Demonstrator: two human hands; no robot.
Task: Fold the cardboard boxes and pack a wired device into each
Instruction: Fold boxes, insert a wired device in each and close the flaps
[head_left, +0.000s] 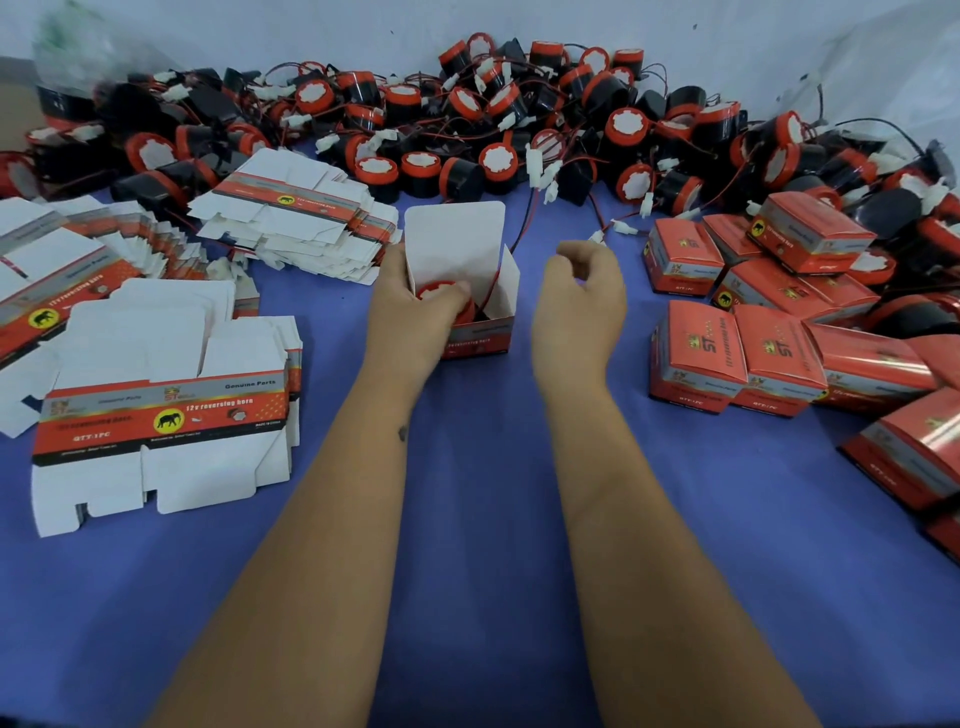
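Beside the open box (470, 291), our left hand (415, 312) grips its device (447, 301); right hand (582, 291) pinches the wire (519, 228); many devices (467, 104) remain unpacked.

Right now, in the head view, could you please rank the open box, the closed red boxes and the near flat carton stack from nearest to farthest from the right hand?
1. Open box, just to its left.
2. Closed red boxes, on its right.
3. Near flat carton stack, far left.

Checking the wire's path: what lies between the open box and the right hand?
In the head view, only bare blue cloth separates the open box from the right hand; the device's red-black wire arcs behind that gap.
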